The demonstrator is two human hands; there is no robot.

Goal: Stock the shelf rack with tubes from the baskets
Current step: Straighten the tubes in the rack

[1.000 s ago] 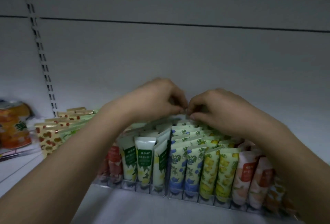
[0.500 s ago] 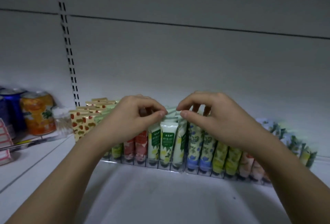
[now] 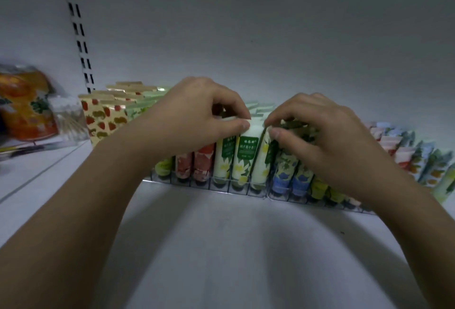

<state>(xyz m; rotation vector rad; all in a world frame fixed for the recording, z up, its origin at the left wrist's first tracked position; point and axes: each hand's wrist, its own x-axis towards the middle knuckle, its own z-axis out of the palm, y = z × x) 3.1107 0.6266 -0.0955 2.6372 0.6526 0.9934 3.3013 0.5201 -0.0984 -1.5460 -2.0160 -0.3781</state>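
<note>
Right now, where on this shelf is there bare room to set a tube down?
Bare shelf lies in front of the clear rack, between the forearms. The rack is packed, with both hands on the white-and-green tubes. Left, cans crowd the next bay.

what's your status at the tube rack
Left hand pinching top of white-green tube. Right hand gripping neighbouring tube tops. Rack slots full; nothing blocking.

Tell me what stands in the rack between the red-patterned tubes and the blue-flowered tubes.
In the head view, three white tubes with green labels stand between the red-patterned tubes and blue-flowered tubes, in the clear plastic rack.
</note>
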